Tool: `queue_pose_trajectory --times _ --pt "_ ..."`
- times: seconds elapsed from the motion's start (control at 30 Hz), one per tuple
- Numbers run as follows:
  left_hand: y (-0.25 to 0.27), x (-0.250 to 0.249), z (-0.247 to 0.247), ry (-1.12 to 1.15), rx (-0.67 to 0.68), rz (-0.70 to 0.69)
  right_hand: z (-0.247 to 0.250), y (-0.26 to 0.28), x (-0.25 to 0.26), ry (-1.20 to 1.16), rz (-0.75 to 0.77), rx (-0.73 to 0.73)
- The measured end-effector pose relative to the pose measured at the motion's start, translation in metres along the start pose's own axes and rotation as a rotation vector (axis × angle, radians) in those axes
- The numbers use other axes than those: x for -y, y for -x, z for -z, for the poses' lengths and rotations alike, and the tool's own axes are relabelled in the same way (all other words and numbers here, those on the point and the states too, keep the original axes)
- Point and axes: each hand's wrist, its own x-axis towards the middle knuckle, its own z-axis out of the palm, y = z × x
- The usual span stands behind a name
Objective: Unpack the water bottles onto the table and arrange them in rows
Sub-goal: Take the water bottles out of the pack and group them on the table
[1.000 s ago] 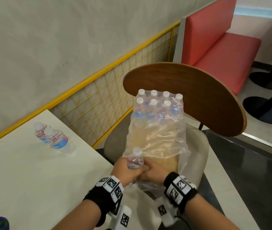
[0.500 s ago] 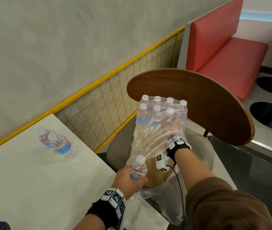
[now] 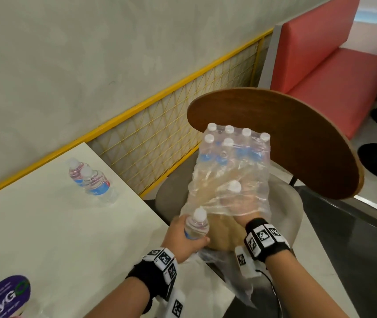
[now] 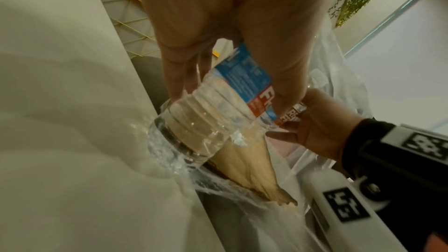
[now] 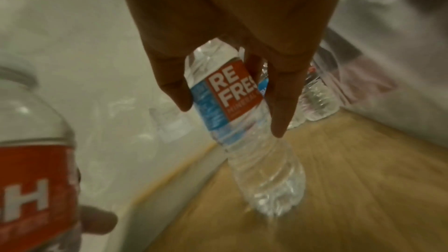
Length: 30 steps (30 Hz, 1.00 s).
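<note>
Left hand [image 3: 184, 241] is wrapped around a water bottle [image 3: 197, 227], fingers curled on its label, holding it upright just off the near corner of the plastic pack [image 3: 229, 175]. The left wrist view has the fingers [image 4: 177, 76] clamped down the bottle's side, its clear base close against the loose plastic wrap.

Right hand [image 3: 240, 208] is reaching inside the pack, under the wrap, and the right wrist view shows it gripping a second bottle [image 5: 242, 118], thumb on one side of the red and blue label, fingers [image 5: 283, 102] on the other. That bottle stands tilted on the brown board at the bottom of the pack. More bottles sit farther inside the pack, beyond it, their white caps [image 3: 229, 129] in two rows at the far end.

The pack itself rests on the chair [image 3: 297, 143], up against the wooden backrest. Left of the pack, on the table [image 3: 45, 226], two bottles [image 3: 91, 182] already stand side by side, touching, near the yellow railing [image 3: 160, 97]. A purple sticker [image 3: 4, 297] lies on the table well to the near left of the pack.
</note>
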Motion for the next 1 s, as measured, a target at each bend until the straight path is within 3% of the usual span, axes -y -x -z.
queue_pose_trajectory --times 0.07,0.17,0.23,0.43,0.53,0.63,0.73,1.0 --pt "0.005 0.008 0.005 -0.016 -0.020 -0.012 -0.003 0.015 0.004 -0.067 0.029 -0.008" --pt "0.021 0.021 0.019 0.002 -0.046 -0.008 -0.001 0.041 0.016 -0.345 0.135 -0.007" --pt "0.040 0.030 0.034 0.021 -0.063 0.005 -0.001 0.065 0.021 -0.486 0.150 0.108" --pt "0.118 0.074 0.090 -0.002 -0.038 0.069 -0.034 0.148 0.050 -0.547 0.356 0.394" --pt "0.163 0.102 0.114 -0.024 -0.057 0.102 -0.068 0.181 0.068 -0.377 0.468 0.571" --pt "0.205 0.132 0.134 -0.010 -0.051 0.117 -0.112 0.213 0.085 -0.209 0.519 0.636" --pt "0.241 0.153 0.152 -0.006 -0.095 0.117 -0.159 0.249 0.094 -0.114 0.577 0.635" --pt "0.319 0.216 0.201 0.065 -0.320 0.195 -0.249 0.352 0.116 -0.067 0.535 0.619"
